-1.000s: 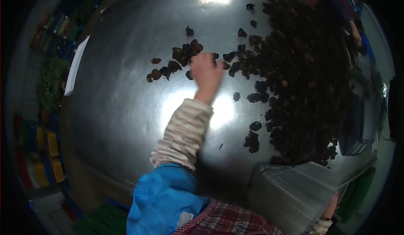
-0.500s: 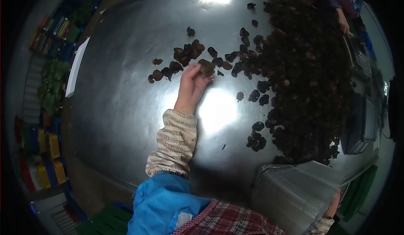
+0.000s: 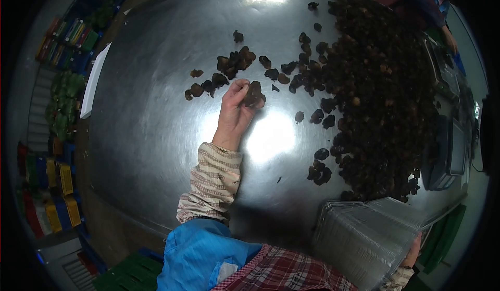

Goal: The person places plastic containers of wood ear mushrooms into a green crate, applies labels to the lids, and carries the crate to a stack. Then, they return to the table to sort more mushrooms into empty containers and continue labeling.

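Mushroom (image 3: 254, 94) pinched in left hand (image 3: 233, 113) above bare steel table (image 3: 156, 135); right hand (image 3: 413, 252) apparently grips tray stack (image 3: 364, 233).

Dark, crinkled fungus piece (image 3: 255, 94) between fingers (image 3: 238, 89)

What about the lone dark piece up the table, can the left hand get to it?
Probably yes. Between the left hand and the lone piece lie only bare steel table and a small flat cluster it could pass over. But its fingers pinch a dark piece, so it is not free.
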Tool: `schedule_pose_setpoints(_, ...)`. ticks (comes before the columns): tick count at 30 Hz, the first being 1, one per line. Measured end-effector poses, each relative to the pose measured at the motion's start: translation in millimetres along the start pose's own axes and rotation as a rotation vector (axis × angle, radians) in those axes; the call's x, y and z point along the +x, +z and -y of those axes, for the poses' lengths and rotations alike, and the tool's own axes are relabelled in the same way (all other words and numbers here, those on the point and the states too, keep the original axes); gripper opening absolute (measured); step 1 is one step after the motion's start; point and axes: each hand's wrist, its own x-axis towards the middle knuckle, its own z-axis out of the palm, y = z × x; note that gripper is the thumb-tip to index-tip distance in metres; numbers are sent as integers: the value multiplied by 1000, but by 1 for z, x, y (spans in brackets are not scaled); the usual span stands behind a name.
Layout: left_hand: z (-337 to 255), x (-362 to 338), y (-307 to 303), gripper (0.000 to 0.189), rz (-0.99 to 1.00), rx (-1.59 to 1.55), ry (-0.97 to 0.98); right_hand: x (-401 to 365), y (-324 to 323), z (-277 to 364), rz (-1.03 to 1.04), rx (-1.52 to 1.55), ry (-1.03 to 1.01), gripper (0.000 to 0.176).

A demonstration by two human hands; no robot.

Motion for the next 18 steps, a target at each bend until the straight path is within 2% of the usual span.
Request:
schedule_pose_setpoints(4,0,-6,11,18,-107,134,-19,-5,6,1,5,-16,-43,44)
schedule_pose_setpoints(6,-2,-9,7,22,-117,312,22,-7,7,-4,-278,14,-5,41)
schedule_pose_setpoints(9,-4,-15,20,24,-141,409,-22,-5,21,9,-164,-148,-36,41)
schedule_pose_setpoints(13,2,-16,17,21,-146,470,-11,-2,18,12,-170,-64,39,43)
schedule_pose_setpoints(15,5,-19,20,18,-223,623,24,0,23,16,-140,-174,19,44)
schedule_pose_setpoints(16,6,-20,19,18,-210,618,18,0,25,17,-155,-172,15,44)
schedule_pose_setpoints(18,8,-24,9,15,-321,871,-1,-2,31,17,-242,26,72,45)
